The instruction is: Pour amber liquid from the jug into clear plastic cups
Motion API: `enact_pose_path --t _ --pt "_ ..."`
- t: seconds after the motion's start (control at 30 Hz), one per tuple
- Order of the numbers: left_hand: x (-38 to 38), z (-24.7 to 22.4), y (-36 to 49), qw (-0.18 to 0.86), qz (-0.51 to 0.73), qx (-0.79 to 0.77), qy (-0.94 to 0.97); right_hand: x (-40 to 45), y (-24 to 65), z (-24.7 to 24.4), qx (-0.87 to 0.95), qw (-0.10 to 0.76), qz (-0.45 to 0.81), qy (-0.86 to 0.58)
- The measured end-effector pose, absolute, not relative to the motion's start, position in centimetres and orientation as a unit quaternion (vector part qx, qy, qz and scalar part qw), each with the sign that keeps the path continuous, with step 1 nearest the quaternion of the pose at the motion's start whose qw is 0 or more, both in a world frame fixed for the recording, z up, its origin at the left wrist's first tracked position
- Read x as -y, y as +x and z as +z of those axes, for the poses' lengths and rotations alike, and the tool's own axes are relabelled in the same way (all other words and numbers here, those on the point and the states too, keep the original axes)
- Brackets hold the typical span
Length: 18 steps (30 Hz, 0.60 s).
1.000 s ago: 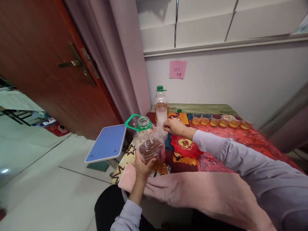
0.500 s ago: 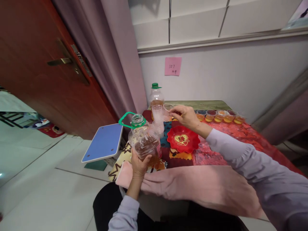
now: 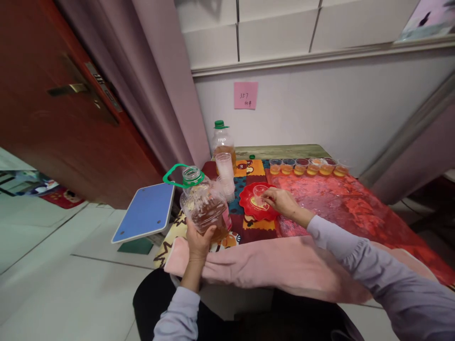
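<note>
My left hand (image 3: 199, 241) is wrapped round the lower side of a big clear plastic jug (image 3: 205, 203), which holds amber liquid and has a green handle and no cap on its mouth. Between its fingertips my right hand (image 3: 282, 202) pinches a small clear plastic cup (image 3: 259, 192). That cup is over a red scalloped plate (image 3: 249, 208) with a gold heart print; whether it touches the plate I cannot tell. Stacks of clear cups (image 3: 224, 168) stand just behind the jug. Along the back of the table is a row of cups with yellow liquid (image 3: 313, 168).
A second jug (image 3: 223, 142) with a green cap stands at the back, near a loose green cap (image 3: 252, 157). Pink cloth (image 3: 263, 265) hangs over the table's front edge. To the left is a blue-topped stool (image 3: 145, 210), with a door (image 3: 71, 118) behind it.
My right hand has brought the cup from beside the stacks down and toward me, over the red plate. The left hand keeps its hold on the jug. The view has shifted slightly right.
</note>
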State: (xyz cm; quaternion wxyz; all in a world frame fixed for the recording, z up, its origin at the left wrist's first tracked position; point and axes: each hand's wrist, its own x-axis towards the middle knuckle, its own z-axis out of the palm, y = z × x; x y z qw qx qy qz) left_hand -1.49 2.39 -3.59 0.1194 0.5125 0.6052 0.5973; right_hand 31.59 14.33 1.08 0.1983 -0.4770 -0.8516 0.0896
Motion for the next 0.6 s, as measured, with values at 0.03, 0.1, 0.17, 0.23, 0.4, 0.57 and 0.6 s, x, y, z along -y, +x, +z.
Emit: enact_pose_path --t 0.03,0.1,0.17,0.23,0.4,0.57,0.6 --pt "-2.4 -3.5 -1.5 0.12 0.598 -0.603 0.513 -14.3 31.7 1.2 0.852 0.196 0.088 -0.478" --pt "-2.5 -3.5 -1.5 0.117 0.598 -0.603 0.516 -14.3 32.0 1.3 0.852 0.193 0.086 -0.479" --pt "-2.5 -3.6 -1.5 0.113 0.595 -0.606 0.516 -14.2 32.3 1.4 0.851 0.198 0.08 -0.479" --pt "-2.6 -3.7 -1.6 0.11 0.593 -0.606 0.518 -14.0 32.6 1.4 0.849 0.212 0.069 -0.479" --pt "-2.8 -4.1 -1.8 0.096 0.593 -0.606 0.521 -13.7 32.8 0.7 0.839 0.228 0.069 -0.489" --pt "-2.9 -4.9 -2.3 0.083 0.585 -0.626 0.51 -13.8 32.6 -0.6 0.83 0.262 0.09 -0.483" --pt "-3.0 -5.0 -2.3 0.084 0.583 -0.627 0.51 -13.8 32.6 -0.9 0.828 0.277 0.096 -0.478"
